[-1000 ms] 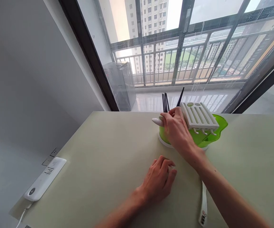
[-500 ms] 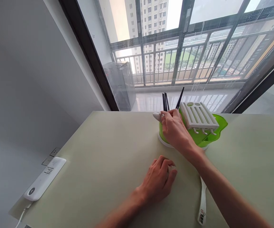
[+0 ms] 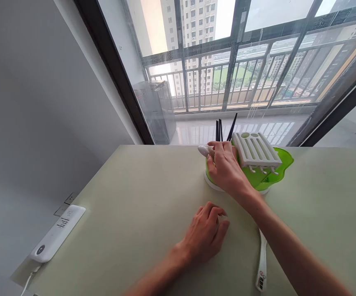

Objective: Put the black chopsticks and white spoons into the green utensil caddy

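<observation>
A green utensil holder (image 3: 273, 174) with a white slotted insert (image 3: 255, 150) stands at the far side of the pale table (image 3: 135, 205). Black chopsticks (image 3: 219, 129) stick up from it. My right hand (image 3: 225, 166) is closed on a white spoon (image 3: 204, 150) at the holder's left rim; the spoon's bowl pokes out to the left. My left hand (image 3: 207, 234) rests on the table in front of the holder, fingers curled loosely, holding nothing I can see. Another white spoon (image 3: 262, 263) lies on the table under my right forearm.
A white power strip (image 3: 57, 234) with a cable lies at the table's left edge, next to a grey wall. A large window with a balcony railing stands right behind the table.
My right hand has lifted the white spoon slightly, from the holder's left side up to its rim. The view has shifted a little. My left hand stays put.
</observation>
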A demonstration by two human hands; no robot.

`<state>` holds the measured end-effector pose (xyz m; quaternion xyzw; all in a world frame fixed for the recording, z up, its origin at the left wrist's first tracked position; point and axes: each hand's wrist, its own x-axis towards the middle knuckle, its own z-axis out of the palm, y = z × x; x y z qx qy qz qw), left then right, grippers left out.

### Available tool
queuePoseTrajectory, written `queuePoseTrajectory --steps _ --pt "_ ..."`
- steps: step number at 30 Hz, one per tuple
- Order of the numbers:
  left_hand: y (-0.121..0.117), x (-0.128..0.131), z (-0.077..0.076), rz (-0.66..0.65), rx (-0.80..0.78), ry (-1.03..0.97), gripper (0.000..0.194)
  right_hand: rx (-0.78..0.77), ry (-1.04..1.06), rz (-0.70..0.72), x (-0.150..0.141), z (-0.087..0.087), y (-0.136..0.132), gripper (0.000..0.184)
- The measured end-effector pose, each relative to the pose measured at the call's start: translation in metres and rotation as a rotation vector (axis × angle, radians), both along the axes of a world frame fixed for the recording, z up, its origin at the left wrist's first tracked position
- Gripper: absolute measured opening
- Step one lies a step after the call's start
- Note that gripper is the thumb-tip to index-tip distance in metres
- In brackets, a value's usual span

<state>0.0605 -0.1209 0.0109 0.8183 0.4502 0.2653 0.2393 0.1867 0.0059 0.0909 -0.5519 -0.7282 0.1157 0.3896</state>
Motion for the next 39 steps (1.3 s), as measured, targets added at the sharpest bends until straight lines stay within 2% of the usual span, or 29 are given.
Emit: queuePoseTrajectory --steps 9,15,20,24,30,34,37,39 --pt "0.001 0.001 -0.001 0.005 -0.003 0.015 0.022 0.020 -0.049 0.101 -0.001 0.009 -0.008 0.045" --pt "0.001 0.001 0.001 0.008 -0.009 0.012 0.021 0.001 0.007 0.116 0.002 0.009 -0.006 0.053" --pt "0.001 0.001 0.000 0.004 -0.008 0.016 0.022 -0.009 0.046 0.136 0.001 0.010 -0.007 0.053" --pt "0.001 0.001 0.000 0.003 0.000 0.014 0.021 0.018 0.082 0.120 -0.001 0.023 -0.016 0.050" --pt "0.000 0.002 -0.002 -0.015 0.011 0.010 0.020 0.216 0.264 0.059 0.018 0.056 -0.025 0.043" --pt "-0.005 0.003 0.003 -0.138 0.068 0.052 0.028 0.270 0.383 -0.025 0.038 0.071 -0.029 0.035" --pt "-0.014 0.006 0.011 -0.355 0.106 0.078 0.032 0.244 0.416 -0.058 0.044 0.080 -0.034 0.032" --pt "-0.021 0.009 0.016 -0.481 0.077 0.079 0.033 0.230 0.422 -0.053 0.045 0.084 -0.037 0.030"
